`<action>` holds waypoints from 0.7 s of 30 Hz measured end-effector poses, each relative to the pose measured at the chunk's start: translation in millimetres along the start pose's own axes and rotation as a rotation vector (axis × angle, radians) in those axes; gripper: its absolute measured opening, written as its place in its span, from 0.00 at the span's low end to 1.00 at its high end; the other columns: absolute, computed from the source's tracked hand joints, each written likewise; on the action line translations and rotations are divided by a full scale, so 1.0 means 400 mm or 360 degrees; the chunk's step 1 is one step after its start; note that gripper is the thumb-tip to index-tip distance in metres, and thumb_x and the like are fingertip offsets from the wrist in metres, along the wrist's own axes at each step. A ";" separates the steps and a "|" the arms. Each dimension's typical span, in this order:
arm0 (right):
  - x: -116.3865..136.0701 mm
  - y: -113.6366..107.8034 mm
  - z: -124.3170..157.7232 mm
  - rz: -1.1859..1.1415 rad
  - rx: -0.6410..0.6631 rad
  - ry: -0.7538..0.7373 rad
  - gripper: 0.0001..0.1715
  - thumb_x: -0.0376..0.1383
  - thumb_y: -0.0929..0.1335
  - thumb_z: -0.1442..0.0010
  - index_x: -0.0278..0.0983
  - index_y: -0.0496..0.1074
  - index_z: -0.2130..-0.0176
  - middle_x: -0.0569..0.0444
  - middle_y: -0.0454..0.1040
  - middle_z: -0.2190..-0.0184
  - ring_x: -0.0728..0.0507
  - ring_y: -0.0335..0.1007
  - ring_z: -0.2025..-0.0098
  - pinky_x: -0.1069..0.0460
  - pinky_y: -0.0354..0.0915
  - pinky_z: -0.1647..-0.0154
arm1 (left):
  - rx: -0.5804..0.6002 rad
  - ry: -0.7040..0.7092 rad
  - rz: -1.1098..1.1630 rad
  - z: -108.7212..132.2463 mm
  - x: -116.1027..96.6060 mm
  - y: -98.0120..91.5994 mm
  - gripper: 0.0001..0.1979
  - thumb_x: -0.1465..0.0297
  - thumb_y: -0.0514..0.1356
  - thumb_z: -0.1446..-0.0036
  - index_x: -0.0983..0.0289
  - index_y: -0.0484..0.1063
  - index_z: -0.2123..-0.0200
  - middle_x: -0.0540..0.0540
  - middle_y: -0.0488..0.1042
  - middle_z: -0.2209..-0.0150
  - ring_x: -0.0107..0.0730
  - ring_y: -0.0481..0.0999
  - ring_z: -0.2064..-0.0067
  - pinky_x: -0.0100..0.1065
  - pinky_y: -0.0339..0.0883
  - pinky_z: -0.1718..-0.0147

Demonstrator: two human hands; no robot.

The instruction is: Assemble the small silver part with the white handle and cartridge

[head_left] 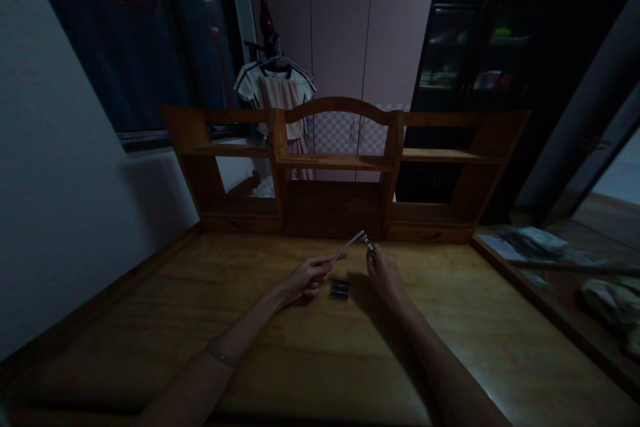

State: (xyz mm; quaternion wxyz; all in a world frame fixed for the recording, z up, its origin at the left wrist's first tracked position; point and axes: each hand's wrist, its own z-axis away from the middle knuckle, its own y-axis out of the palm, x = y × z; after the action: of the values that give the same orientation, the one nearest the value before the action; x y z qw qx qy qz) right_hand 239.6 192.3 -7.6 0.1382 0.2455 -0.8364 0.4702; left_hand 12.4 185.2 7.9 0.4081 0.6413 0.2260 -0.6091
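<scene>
My left hand (307,277) is closed around the handle of a thin silvery razor (350,245), which slants up to the right above the wooden desk (300,353). At the razor's head, the fingertips of my right hand (384,275) pinch a small dark piece; I cannot tell whether it is a blade cartridge. Between the two hands, a small dark pack of cartridges (339,289) lies flat on the desk. The room is dim and fine detail is lost.
A wooden hutch with shelves (340,160) stands along the desk's back edge. Behind it are a pink wardrobe (345,33), hanging clothes (277,90) and a dark cabinet (470,60). Papers and cloth (540,243) lie on a surface to the right. A pale wall (50,200) runs along the left.
</scene>
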 end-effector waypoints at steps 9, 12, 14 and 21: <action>0.000 -0.005 0.000 -0.0029 -0.0044 -0.0002 0.15 0.34 0.56 0.39 0.31 0.67 0.59 0.47 0.71 0.74 0.45 0.65 0.74 0.54 0.49 0.74 | -0.0183 0.0020 -0.0113 -0.016 0.017 -0.010 0.30 0.57 0.59 0.47 0.62 0.61 0.43 0.41 0.43 0.81 0.16 0.38 0.83 0.21 0.34 0.87; 0.009 -0.009 0.003 -0.0055 -0.0043 -0.0010 0.15 0.34 0.56 0.38 0.31 0.67 0.59 0.47 0.71 0.74 0.45 0.65 0.74 0.54 0.49 0.74 | -0.0155 -0.0023 -0.0211 -0.013 0.017 -0.003 0.31 0.57 0.60 0.48 0.64 0.62 0.43 0.40 0.43 0.82 0.16 0.40 0.84 0.21 0.35 0.87; 0.014 -0.012 0.004 -0.0080 -0.0044 -0.0013 0.15 0.34 0.56 0.38 0.31 0.67 0.58 0.47 0.71 0.74 0.45 0.66 0.73 0.54 0.50 0.74 | -0.0179 0.0026 -0.0206 -0.011 0.014 0.001 0.31 0.57 0.60 0.48 0.63 0.61 0.43 0.41 0.43 0.82 0.16 0.40 0.84 0.22 0.35 0.87; 0.015 -0.017 0.004 -0.0074 0.0000 0.0038 0.14 0.34 0.57 0.38 0.32 0.67 0.60 0.47 0.71 0.73 0.45 0.66 0.73 0.54 0.50 0.74 | -0.0148 0.0035 -0.0142 -0.019 0.018 -0.009 0.30 0.57 0.59 0.46 0.62 0.61 0.43 0.41 0.43 0.81 0.17 0.39 0.83 0.22 0.34 0.87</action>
State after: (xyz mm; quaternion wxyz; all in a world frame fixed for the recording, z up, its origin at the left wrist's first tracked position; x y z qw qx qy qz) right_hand 238.4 186.1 -0.8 0.1591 0.2593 -0.8287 0.4698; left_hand 15.2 191.6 -0.4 0.4073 0.6177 0.2869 -0.6085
